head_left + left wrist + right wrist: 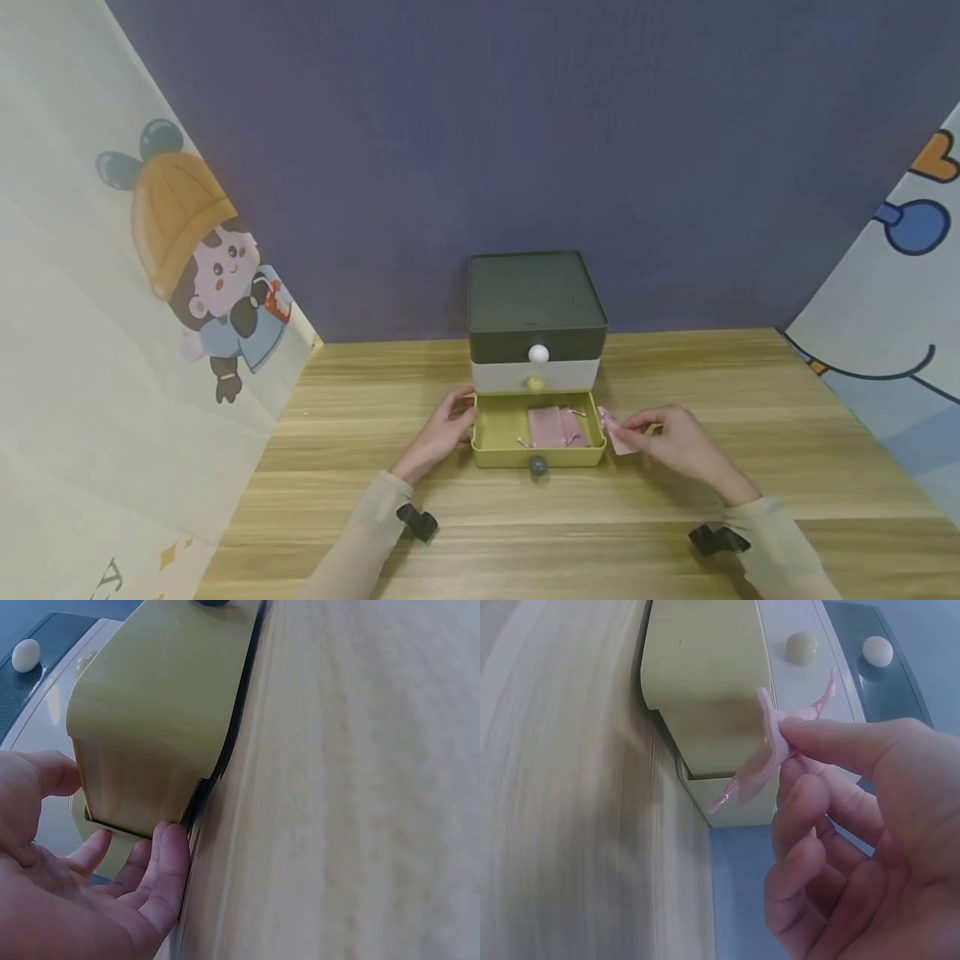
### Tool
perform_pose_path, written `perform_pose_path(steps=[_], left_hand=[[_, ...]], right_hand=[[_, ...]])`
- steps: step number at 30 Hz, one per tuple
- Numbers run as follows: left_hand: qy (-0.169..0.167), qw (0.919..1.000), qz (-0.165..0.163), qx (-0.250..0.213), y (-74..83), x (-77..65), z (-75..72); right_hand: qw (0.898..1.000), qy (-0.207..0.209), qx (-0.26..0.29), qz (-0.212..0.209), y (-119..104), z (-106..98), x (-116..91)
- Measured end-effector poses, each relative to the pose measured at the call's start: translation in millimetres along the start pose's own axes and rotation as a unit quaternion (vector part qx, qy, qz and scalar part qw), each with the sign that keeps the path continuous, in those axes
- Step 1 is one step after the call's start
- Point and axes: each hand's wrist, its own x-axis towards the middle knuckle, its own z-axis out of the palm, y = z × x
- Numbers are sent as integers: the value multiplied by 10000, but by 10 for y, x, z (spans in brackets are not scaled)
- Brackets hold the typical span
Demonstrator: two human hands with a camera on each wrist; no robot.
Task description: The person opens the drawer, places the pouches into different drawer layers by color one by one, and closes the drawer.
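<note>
A three-tier drawer box (536, 292) has its bottom yellow-green drawer (498, 423) pulled out. Pink drawstring pouches (551, 427) lie flat in the drawer's right half, overlapping. My left hand (444, 433) is at the drawer's left side; in the left wrist view its fingertips (171, 844) touch the side wall near the box, fingers mostly straight. Just outside the drawer's right wall, my right hand (678, 443) pinches a pink drawstring pouch (769, 754) between thumb and forefinger. The pouch's cords dangle at both ends, and the other fingers are curled loosely.
The box stands on a wooden table (360, 375), close to a dark blue back wall (375, 167). Printed panels rise on both sides. A grey knob (537, 466) sticks out from the open drawer; white (538, 354) and yellow-green knobs mark the upper drawers, which are pushed in.
</note>
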Motion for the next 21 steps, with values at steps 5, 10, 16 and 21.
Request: perform_pose_path(steps=[5, 10, 16, 21], left_hand=[[3, 10000, 31, 12, -3, 3, 1], [4, 10000, 4, 9, 10, 9, 5], [31, 10000, -11, -33, 18, 12, 12], [40, 10000, 61, -47, 15, 4, 12]], right_hand=[[10000, -25, -26, -22, -26, 29, 4], [10000, -54, -36, -58, -64, 47, 8], [9998, 21, -123, -176, -107, 43, 5], [9996, -102, -88, -248, -157, 26, -6]])
